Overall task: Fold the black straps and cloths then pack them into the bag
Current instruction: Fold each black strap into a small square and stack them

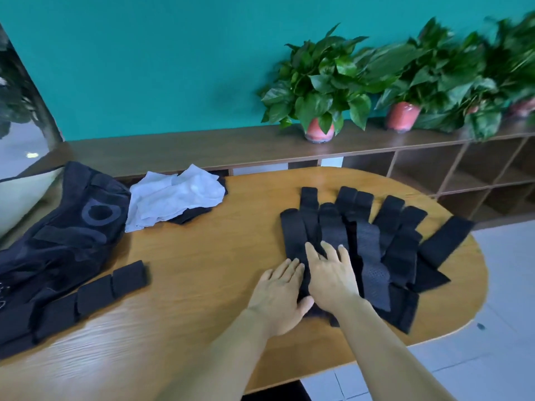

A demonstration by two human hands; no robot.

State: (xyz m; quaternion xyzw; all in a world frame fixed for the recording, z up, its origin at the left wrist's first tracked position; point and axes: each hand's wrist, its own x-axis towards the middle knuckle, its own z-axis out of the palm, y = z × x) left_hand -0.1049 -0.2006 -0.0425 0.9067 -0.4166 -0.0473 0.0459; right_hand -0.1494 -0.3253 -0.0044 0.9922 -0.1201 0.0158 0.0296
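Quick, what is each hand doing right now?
Left hand: open, flat on the black straps.
Right hand: open, fingers straight, pressing the straps.

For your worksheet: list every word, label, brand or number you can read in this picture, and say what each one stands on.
No text can be read for certain.
Black bag: a large grey ring-shaped mark, perhaps "O" or a logo; cannot tell which.
Black bag, left edge: faint white marks, cut off and too blurred to read.
Black straps, white cloth, plant pots: no print shows.
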